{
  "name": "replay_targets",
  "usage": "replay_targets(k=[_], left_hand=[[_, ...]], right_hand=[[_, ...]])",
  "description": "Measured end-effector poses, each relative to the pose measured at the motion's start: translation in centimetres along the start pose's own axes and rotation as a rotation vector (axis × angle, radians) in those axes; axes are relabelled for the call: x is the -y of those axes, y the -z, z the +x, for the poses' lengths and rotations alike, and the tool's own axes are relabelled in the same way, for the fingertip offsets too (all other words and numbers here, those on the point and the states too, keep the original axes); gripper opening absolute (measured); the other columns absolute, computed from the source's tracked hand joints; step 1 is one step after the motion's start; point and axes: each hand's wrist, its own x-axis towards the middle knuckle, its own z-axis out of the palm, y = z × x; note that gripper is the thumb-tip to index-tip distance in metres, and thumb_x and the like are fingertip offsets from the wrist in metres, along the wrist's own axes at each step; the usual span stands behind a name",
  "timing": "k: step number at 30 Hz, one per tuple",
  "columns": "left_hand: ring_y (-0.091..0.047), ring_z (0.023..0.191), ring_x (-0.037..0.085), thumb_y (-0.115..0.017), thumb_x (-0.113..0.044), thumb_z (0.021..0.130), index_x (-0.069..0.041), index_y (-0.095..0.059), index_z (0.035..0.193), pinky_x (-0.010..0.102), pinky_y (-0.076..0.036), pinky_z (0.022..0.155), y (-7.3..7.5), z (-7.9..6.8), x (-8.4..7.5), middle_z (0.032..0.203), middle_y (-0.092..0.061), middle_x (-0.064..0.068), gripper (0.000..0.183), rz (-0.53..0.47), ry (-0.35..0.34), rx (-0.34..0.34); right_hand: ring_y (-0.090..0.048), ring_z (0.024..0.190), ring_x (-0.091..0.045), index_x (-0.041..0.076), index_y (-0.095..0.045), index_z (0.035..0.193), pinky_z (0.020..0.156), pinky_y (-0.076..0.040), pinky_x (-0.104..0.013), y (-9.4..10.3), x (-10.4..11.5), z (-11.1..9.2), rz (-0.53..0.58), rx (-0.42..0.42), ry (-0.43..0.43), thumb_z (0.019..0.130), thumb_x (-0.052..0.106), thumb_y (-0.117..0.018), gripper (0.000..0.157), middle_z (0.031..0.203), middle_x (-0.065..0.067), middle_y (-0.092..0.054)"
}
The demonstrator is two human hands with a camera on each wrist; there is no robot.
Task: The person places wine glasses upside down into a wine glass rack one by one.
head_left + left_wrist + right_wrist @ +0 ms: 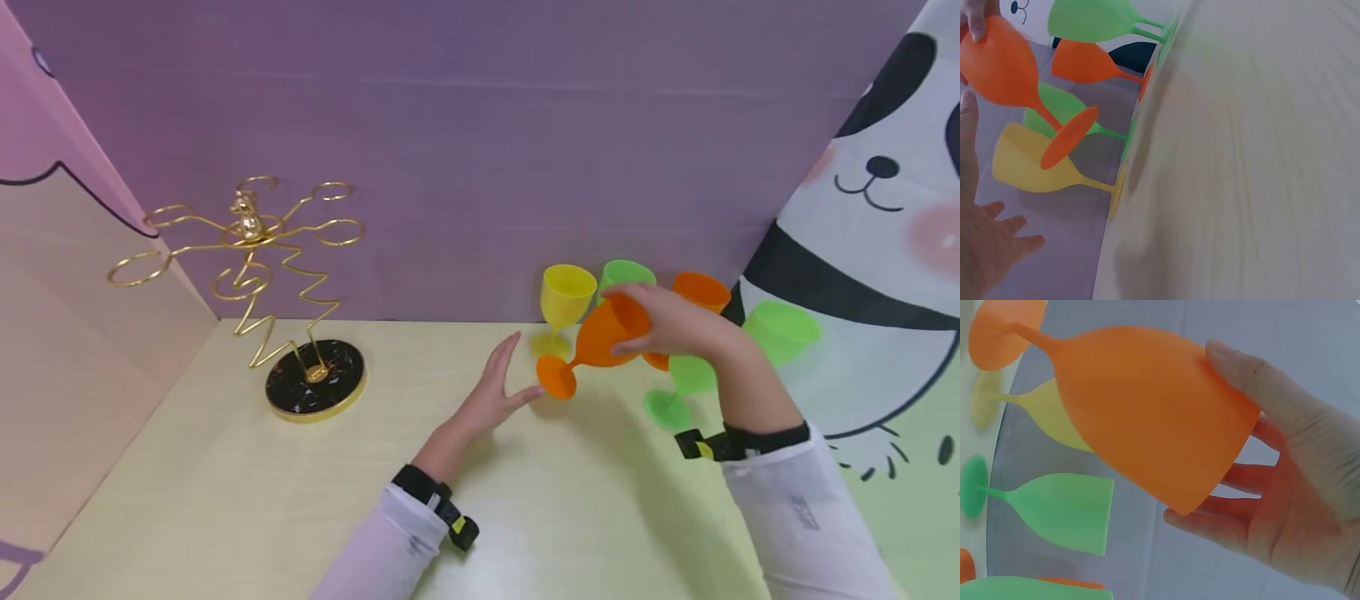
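My right hand (667,321) grips an orange plastic goblet (603,337) round its bowl near the rim, thumb on one side and fingers on the other. The goblet is tilted in the air, its foot pointing left. Just left of that foot, my left hand (491,392) is held with fingers extended and thumb apart, holding nothing. Behind the held goblet stand a yellow goblet (567,296), a green goblet (628,272) and another orange goblet (701,290). Green goblet parts (780,332) show on both sides of my right forearm, which hides what lies between.
At the left of the pale table (300,500) stands a gold wire rack (251,233) with several ring-ended arms and a round black base (315,379). A purple backdrop (450,167) rises behind, and a panda-printed panel (862,250) borders the right side.
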Motion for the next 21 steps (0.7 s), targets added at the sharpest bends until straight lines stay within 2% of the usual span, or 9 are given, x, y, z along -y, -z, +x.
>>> replay_targets(k=[5, 9, 14, 17, 19, 21], left_hand=[[-0.014, 0.136, 0.025, -0.066, -0.041, 0.082, -0.029, -0.002, 0.147, 0.054, -0.023, 0.107, 0.8, -0.2, -0.3, 0.153, -0.004, 0.007, 0.091, -0.021, -0.016, -0.051], [-0.013, 0.136, 0.025, -0.066, -0.040, 0.082, -0.032, -0.003, 0.146, 0.055, -0.022, 0.108, 1.1, -0.3, -0.4, 0.153, -0.003, 0.005, 0.091, -0.044, -0.027, -0.107], [-0.010, 0.136, 0.021, -0.064, -0.044, 0.082, -0.027, -0.008, 0.147, 0.055, -0.020, 0.108, 1.4, -0.5, -0.4, 0.153, -0.003, 0.005, 0.087, -0.082, -0.068, -0.258], [-0.010, 0.136, 0.020, -0.064, -0.043, 0.082, -0.024, -0.006, 0.147, 0.053, -0.019, 0.110, 1.4, -0.5, -0.5, 0.153, -0.003, 0.003, 0.089, -0.150, -0.079, -0.330], [-0.010, 0.136, 0.017, -0.065, -0.040, 0.083, -0.025, 0.000, 0.147, 0.049, -0.018, 0.111, 1.4, -0.5, -0.7, 0.153, -0.002, 0.001, 0.092, -0.200, -0.076, -0.346], [-0.010, 0.136, 0.016, -0.065, -0.036, 0.083, -0.026, 0.008, 0.146, 0.046, -0.016, 0.112, 1.4, -0.5, -1.0, 0.153, 0.001, 0.002, 0.097, -0.250, -0.080, -0.345]], right_hand=[[-0.036, 0.118, -0.032, 0.012, -0.039, 0.134, 0.096, -0.036, -0.056, 0.3, 0.2, -1.1, 0.022, -0.082, 0.014, 0.073, 0.046, -0.073, 0.077, 0.134, -0.016, -0.040], [-0.041, 0.111, -0.031, 0.013, -0.038, 0.134, 0.092, -0.039, -0.053, -0.1, 0.2, -1.7, 0.108, -0.164, 0.014, 0.072, 0.048, -0.073, 0.079, 0.127, -0.013, -0.045], [-0.046, 0.104, -0.031, 0.016, -0.037, 0.133, 0.085, -0.045, -0.049, -1.3, 0.1, -2.3, 0.248, -0.272, -0.010, 0.073, 0.045, -0.073, 0.076, 0.110, -0.011, -0.047], [-0.047, 0.107, -0.031, 0.018, -0.035, 0.134, 0.086, -0.047, -0.051, -2.2, 0.1, -2.6, 0.352, -0.330, -0.036, 0.074, 0.042, -0.073, 0.075, 0.116, -0.011, -0.045], [-0.046, 0.111, -0.031, 0.020, -0.032, 0.136, 0.088, -0.047, -0.050, -2.8, 0.3, -2.7, 0.440, -0.367, -0.061, 0.076, 0.039, -0.072, 0.075, 0.127, -0.011, -0.042], [-0.045, 0.112, -0.029, 0.021, -0.028, 0.138, 0.086, -0.050, -0.043, -3.3, 0.6, -2.9, 0.539, -0.403, -0.091, 0.078, 0.037, -0.070, 0.074, 0.135, -0.009, -0.037]])
